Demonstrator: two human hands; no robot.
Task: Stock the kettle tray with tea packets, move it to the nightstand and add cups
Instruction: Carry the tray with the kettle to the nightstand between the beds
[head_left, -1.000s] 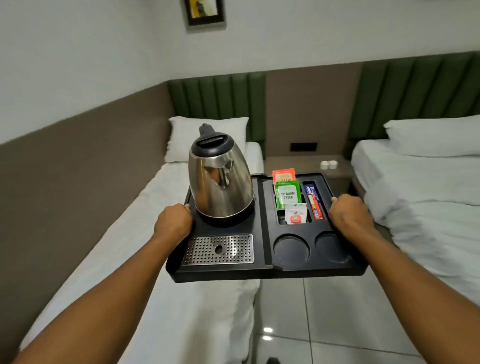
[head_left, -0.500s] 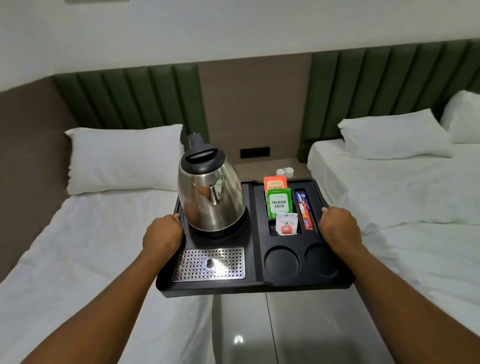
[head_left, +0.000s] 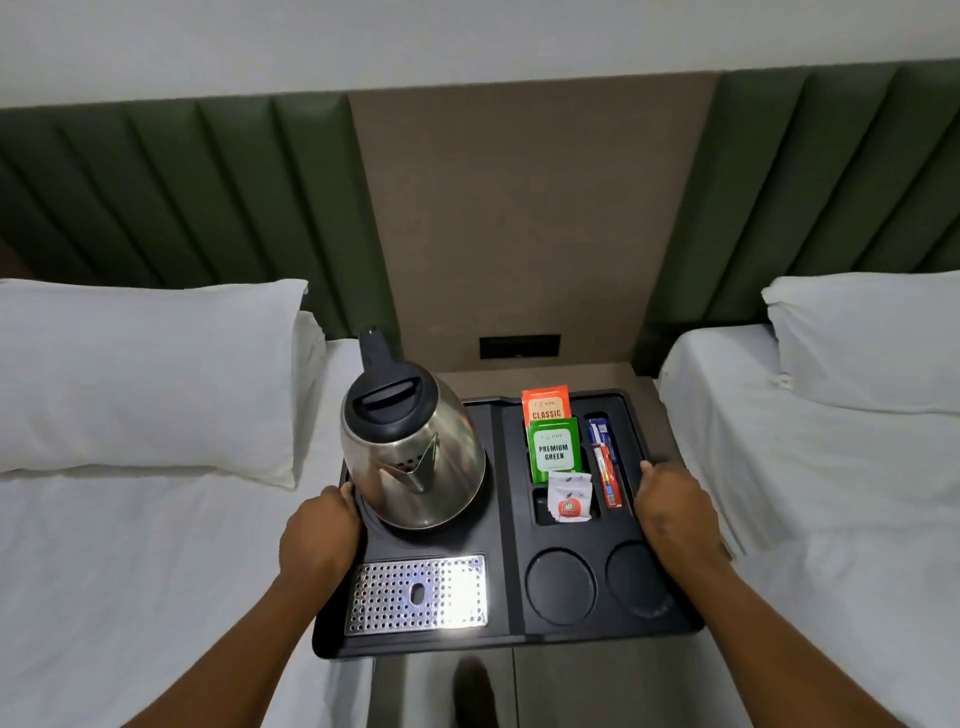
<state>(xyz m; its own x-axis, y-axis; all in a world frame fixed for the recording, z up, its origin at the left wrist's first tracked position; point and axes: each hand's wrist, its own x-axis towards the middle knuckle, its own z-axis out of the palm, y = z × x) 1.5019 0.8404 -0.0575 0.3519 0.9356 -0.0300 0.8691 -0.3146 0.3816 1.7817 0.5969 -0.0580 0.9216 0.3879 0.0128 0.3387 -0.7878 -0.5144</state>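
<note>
Left hand (head_left: 319, 535), right hand (head_left: 675, 519) each clamp side edge of tray (head_left: 506, 642), held over nightstand (head_left: 644, 382) between beds; kettle (head_left: 410, 452) upright, top-heavy: tilt on set-down could slide it, spill packets (head_left: 553, 449)

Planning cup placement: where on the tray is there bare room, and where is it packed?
Free: two round cup wells at the tray front right, between the drip grate and the right hand. Crowded: packet slots behind them hold the green packet, the orange packet, a white sachet and sticks. The kettle fills the rear left, beside the left hand.
</note>
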